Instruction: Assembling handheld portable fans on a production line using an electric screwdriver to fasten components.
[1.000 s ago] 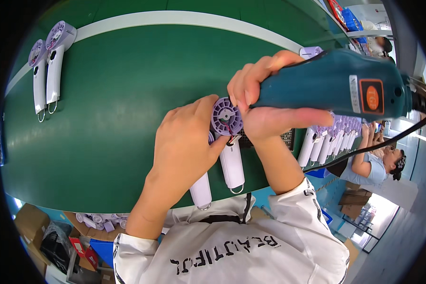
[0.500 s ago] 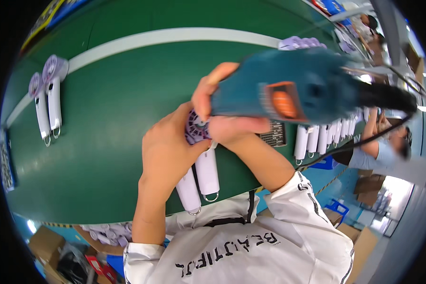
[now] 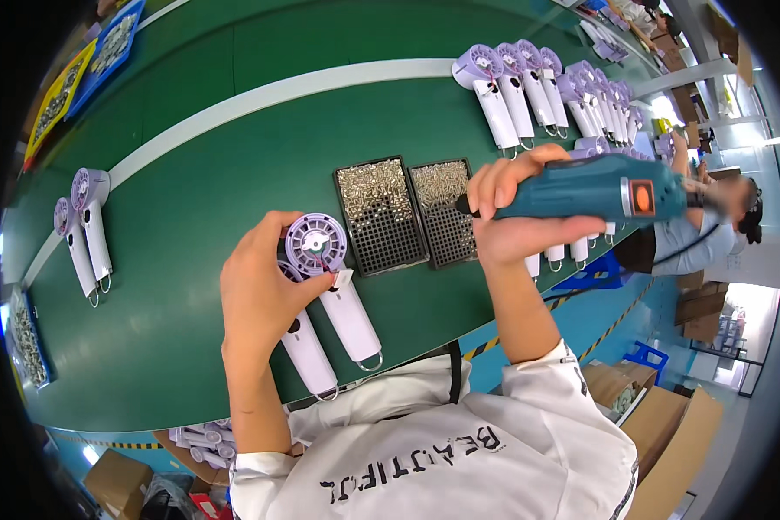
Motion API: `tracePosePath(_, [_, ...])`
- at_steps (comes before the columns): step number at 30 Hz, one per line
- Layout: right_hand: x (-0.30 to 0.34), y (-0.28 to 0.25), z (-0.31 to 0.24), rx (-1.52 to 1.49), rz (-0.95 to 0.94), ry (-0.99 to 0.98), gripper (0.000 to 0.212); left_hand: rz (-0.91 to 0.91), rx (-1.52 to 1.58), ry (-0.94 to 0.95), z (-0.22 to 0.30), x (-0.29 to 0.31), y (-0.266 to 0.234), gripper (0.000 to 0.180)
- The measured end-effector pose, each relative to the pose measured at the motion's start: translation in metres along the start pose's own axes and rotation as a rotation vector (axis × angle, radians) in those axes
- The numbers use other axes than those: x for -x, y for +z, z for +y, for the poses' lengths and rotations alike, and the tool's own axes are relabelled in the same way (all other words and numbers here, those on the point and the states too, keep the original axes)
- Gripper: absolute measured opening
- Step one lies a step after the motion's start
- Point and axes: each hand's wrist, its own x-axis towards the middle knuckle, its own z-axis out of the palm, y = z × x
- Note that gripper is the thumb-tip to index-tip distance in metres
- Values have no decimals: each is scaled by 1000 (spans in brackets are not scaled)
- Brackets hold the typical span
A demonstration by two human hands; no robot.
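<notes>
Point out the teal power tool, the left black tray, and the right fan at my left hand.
Teal power tool (image 3: 582,187), head view: middle of its body.
Left black tray (image 3: 392,247), head view: bare holes near bottom.
Right fan (image 3: 352,319), head view: its white handle.

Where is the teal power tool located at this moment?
In the head view, the teal power tool is right of centre, gripped by the right hand, its body right of the two black trays.

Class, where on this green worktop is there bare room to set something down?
Bare green worktop lies between the far-left fan pair and the left hand, and below the white strip, above the two black trays. The right is crowded: right hand, teal power tool, rows of fans.
</notes>
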Motion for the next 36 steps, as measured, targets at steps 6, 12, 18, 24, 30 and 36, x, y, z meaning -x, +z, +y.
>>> tracePosePath(6, [9,-8,10,35,21,37,101,-12,-25,24,-9,-1,4,55])
tracePosePath(12, [15,-13,21,52,8,113,102,4,-45,71,-11,1,7,56])
tracePosePath(18, [15,5,0,-116,25,7,99,11,-11,25,-12,4,2,58])
tracePosePath(24, [11,50,-20,-400,13,153,82,-1,-75,173,-10,9,-3,64])
tracePosePath(30, [18,79,-5,-521,-22,323,72,-64,60,495,-9,10,-21,56])
tracePosePath(36, [21,89,0,-536,-31,332,72,42,191,639,-19,6,-13,17])
